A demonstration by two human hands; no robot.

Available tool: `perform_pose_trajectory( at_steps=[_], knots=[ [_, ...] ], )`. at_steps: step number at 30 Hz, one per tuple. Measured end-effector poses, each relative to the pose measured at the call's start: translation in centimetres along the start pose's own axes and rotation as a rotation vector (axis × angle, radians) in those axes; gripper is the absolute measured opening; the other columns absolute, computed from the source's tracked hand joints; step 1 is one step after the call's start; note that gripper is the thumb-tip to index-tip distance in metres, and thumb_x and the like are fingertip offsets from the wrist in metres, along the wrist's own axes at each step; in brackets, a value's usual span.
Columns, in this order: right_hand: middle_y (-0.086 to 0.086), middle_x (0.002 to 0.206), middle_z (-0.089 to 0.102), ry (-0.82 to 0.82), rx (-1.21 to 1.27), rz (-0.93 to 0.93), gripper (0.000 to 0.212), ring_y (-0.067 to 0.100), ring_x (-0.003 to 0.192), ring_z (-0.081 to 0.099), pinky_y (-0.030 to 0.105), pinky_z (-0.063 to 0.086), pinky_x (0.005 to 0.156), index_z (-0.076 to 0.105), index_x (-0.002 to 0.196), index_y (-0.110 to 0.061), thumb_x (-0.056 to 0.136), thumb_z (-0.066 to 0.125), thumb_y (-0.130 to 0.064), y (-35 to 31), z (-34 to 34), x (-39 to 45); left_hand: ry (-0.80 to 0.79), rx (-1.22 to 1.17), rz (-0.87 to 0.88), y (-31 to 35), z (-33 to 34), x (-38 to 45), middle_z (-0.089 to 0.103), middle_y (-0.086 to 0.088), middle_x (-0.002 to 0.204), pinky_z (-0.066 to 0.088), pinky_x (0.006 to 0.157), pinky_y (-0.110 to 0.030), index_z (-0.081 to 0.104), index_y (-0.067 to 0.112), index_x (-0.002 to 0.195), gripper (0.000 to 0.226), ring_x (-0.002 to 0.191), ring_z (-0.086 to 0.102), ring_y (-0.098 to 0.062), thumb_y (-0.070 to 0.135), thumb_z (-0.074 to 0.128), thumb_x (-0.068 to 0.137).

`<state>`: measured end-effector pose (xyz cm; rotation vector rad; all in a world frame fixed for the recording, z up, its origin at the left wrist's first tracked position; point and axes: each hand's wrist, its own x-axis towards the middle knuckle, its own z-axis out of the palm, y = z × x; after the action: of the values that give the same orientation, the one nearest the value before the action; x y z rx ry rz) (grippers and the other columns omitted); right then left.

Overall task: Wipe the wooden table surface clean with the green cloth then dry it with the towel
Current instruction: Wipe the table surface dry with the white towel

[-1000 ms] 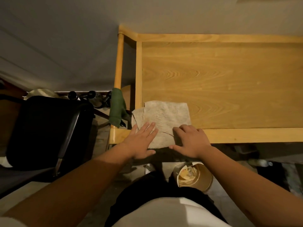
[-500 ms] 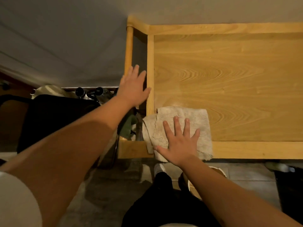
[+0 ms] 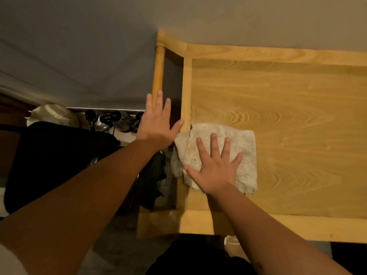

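Observation:
A crumpled beige towel (image 3: 238, 139) lies on the near left part of the wooden table (image 3: 288, 108), its left edge overlapping the table's side frame. My right hand (image 3: 216, 167) lies flat on the towel, fingers spread, pressing it onto the wood. My left hand (image 3: 156, 124) is open with fingers straight, hovering over the gap beside the table, thumb tip by the frame. The dark green cloth (image 3: 154, 179) hangs beside the table under my left forearm, partly hidden and in shadow.
A round wooden side rail (image 3: 157, 74) runs along the table's left side. A black chair (image 3: 49, 161) stands to the left, with dark bottles and metal items (image 3: 107, 120) on the floor behind it. A paper cup (image 3: 232, 243) sits below the table's front edge.
My left hand left the towel and moved up and left toward the side rail. My right hand slid onto the towel's middle and pushed it further onto the table.

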<state>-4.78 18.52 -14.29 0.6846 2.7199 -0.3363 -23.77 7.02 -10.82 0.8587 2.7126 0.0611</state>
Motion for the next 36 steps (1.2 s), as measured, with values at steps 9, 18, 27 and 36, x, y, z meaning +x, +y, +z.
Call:
perform_pose_trajectory(
  at_steps=[9, 18, 27, 36],
  knots=[
    [-0.002, 0.167, -0.011, 0.083, 0.023, 0.045, 0.09, 0.038, 0.148, -0.022, 0.075, -0.015, 0.102, -0.007, 0.153, -0.047, 0.076, 0.004, -0.092, -2.6, -4.6, 15.9, 0.0, -0.046, 0.059, -0.4, 0.4, 0.2, 0.0, -0.017, 0.171, 0.009, 0.126, -0.057, 0.015, 0.011, 0.162, 0.091, 0.155, -0.009, -0.044, 0.071, 0.01, 0.094],
    [0.001, 0.167, -0.009, 0.128, -0.015, 0.026, 0.097, 0.04, 0.15, -0.015, 0.079, -0.007, 0.104, -0.005, 0.155, -0.042, 0.074, 0.007, -0.093, -4.6, -9.1, 27.8, -0.029, 0.014, 0.066, -0.4, 0.1, 0.3, 0.0, -0.017, 0.171, 0.015, 0.124, -0.062, 0.029, 0.013, 0.159, 0.09, 0.155, -0.01, -0.044, 0.074, 0.018, 0.093],
    [0.002, 0.168, -0.006, 0.107, -0.065, 0.034, 0.09, 0.041, 0.15, -0.013, 0.08, -0.005, 0.104, -0.004, 0.156, -0.04, 0.081, 0.021, -0.083, -5.3, -10.5, 30.2, 0.028, -0.013, 0.063, -0.7, 1.0, 0.2, 0.006, -0.014, 0.171, 0.02, 0.122, -0.063, 0.036, 0.012, 0.156, 0.091, 0.155, -0.007, -0.045, 0.075, 0.023, 0.091],
    [0.0, 0.167, -0.009, 0.078, -0.052, -0.054, 0.069, 0.037, 0.151, -0.014, 0.078, -0.007, 0.106, -0.001, 0.155, -0.043, 0.092, 0.016, -0.067, -5.2, -7.2, 21.1, -0.001, 0.104, 0.068, -0.8, 1.4, 0.9, 0.011, -0.014, 0.171, 0.017, 0.124, -0.062, 0.02, 0.013, 0.161, 0.089, 0.157, 0.003, -0.042, 0.07, 0.007, 0.094]
  ],
)
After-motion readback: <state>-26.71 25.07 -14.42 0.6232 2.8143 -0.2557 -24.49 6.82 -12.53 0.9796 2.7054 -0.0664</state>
